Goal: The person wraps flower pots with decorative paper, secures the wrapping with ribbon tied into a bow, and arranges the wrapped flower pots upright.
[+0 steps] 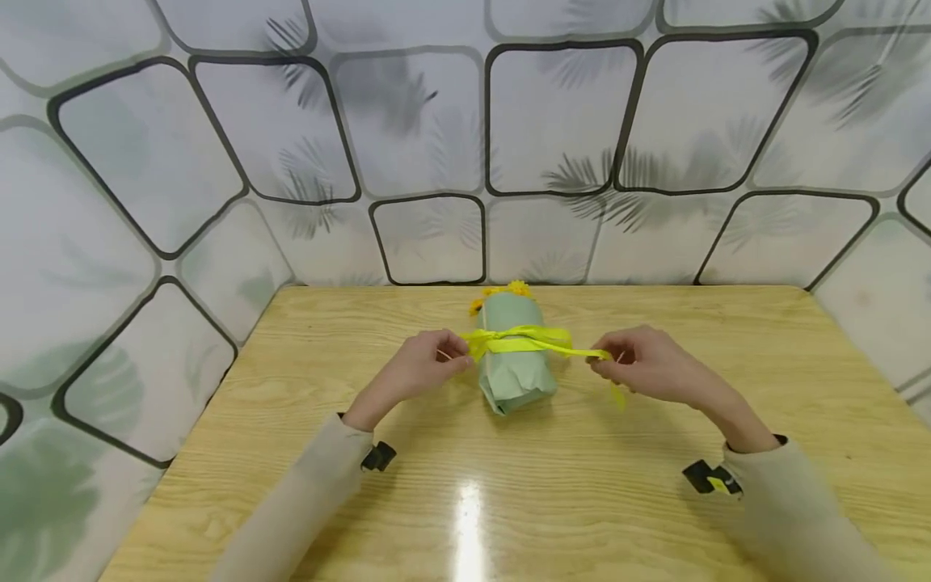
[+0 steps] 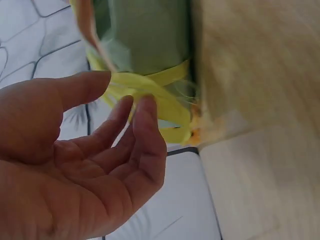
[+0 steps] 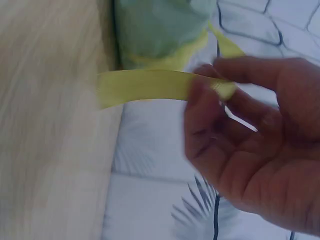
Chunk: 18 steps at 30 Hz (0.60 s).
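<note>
A bouquet wrapped in pale green paper [image 1: 516, 368] lies on the wooden table, with yellow flowers [image 1: 519, 288] showing at its far end. Round its middle runs a bright yellow ribbon [image 1: 529, 344], looped and crossed on top. My left hand [image 1: 429, 360] holds the ribbon at the bouquet's left side with thumb and curled fingers; the exact contact is partly hidden in the left wrist view. Out to the right, my right hand [image 1: 647, 364] pinches a ribbon tail stretched from the bouquet. Its loose end [image 3: 145, 87] hangs past the fingers.
The wooden table [image 1: 582, 501] reaches back to a pale wall covering [image 1: 560, 121] with dark outlined shapes and leaf prints. Small black devices [image 1: 378, 457] sit at both sleeve cuffs. A light reflection shows on the tabletop near the front.
</note>
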Motion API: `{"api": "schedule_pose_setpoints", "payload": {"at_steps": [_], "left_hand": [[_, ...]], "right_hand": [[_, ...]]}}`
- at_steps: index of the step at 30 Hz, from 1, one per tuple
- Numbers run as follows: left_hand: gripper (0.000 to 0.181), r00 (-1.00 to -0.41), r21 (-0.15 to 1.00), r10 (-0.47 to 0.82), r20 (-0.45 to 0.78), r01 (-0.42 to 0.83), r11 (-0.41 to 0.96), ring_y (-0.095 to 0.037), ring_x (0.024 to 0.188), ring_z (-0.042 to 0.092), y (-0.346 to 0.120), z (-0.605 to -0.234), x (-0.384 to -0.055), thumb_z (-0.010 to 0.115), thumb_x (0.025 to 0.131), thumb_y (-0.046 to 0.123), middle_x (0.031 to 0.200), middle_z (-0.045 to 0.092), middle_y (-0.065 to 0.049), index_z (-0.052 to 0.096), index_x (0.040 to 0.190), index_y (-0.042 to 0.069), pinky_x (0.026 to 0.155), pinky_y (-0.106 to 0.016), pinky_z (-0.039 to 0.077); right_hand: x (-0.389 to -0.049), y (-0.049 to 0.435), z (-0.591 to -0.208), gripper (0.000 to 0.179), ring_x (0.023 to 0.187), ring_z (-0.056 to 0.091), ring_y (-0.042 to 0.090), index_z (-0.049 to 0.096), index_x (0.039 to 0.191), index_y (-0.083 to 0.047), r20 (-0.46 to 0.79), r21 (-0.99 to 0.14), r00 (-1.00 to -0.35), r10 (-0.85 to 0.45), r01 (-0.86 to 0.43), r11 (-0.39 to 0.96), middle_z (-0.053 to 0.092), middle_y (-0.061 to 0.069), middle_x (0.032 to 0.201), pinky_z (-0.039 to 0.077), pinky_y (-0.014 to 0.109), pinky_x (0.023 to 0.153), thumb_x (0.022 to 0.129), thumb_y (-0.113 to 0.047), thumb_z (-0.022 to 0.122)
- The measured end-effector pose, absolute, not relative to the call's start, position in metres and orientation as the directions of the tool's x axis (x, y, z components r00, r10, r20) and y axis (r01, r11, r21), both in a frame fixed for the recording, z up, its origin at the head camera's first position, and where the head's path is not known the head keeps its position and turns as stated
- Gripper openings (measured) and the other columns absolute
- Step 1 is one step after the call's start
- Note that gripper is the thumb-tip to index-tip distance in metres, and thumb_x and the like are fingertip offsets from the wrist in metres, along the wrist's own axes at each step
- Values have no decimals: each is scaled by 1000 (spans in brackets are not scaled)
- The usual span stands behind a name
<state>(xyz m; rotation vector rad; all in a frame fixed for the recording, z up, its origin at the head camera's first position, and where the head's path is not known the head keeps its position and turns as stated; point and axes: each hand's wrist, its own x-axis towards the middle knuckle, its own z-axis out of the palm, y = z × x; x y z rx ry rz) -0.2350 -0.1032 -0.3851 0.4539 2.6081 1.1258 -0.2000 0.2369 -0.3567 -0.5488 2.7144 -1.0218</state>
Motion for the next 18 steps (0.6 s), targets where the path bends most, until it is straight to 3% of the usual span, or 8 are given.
{"api": "schedule_pose_setpoints", "payload": {"at_steps": [3, 5, 7, 9, 13, 15, 18], "left_hand": [[31, -914, 710, 389, -117, 197, 676, -24, 106, 69, -100, -395, -234, 65, 101, 30, 120, 72, -9, 67, 124, 9, 86, -37, 59], [33, -918, 715, 384, -102, 201, 670, -23, 102, 71, -97, -399, -234, 66, 101, 29, 118, 74, -11, 66, 126, 8, 84, -36, 59], [32, -918, 718, 387, -81, 216, 662, -20, 95, 70, -94, -403, -233, 67, 101, 27, 113, 75, -11, 67, 127, 8, 76, -32, 58], [30, -916, 718, 396, -62, 234, 655, -17, 87, 68, -92, -404, -233, 67, 100, 26, 108, 75, -9, 69, 126, 9, 70, -28, 55], [20, -903, 708, 430, -8, 299, 640, -14, 84, 65, -90, -404, -234, 65, 101, 24, 105, 74, -6, 73, 114, 11, 69, -26, 52], [15, -897, 708, 442, 13, 321, 629, -13, 85, 65, -91, -403, -235, 64, 102, 23, 103, 74, -4, 74, 108, 12, 72, -28, 52], [14, -889, 708, 456, 31, 342, 618, -12, 84, 64, -95, -400, -236, 63, 102, 22, 99, 74, -2, 73, 104, 13, 74, -29, 52]], "right_hand": [[-202, 248, -359, 29, 77, 63, 14, 74, 115, -5, -102, -565, -893, -439, -311, 764, 73, 6, 96, 51, 30, 63, 99, -29, 69], [-202, 248, -363, 37, 88, 66, 19, 72, 121, -3, -76, -524, -899, -431, -332, 784, 74, 10, 107, 55, 35, 71, 98, -32, 69], [-200, 240, -366, 37, 96, 68, 25, 71, 123, -3, 29, -501, -914, -405, -364, 785, 74, 13, 114, 57, 39, 76, 99, -31, 69], [-197, 224, -369, 30, 96, 68, 28, 73, 119, -4, 211, -492, -897, -388, -440, 751, 74, 13, 114, 57, 38, 74, 97, -24, 72], [-200, 181, -370, 20, 96, 68, 27, 76, 109, -6, 498, -406, -750, -435, -645, 647, 73, 9, 107, 57, 36, 72, 91, -13, 78], [-206, 161, -369, 24, 99, 68, 26, 76, 112, -7, 509, -337, -697, -505, -701, 628, 72, 8, 108, 58, 39, 77, 90, -18, 80], [-217, 138, -367, 28, 104, 66, 28, 77, 117, -11, 430, -232, -683, -590, -715, 659, 72, 7, 114, 58, 43, 83, 93, -25, 78]]}}
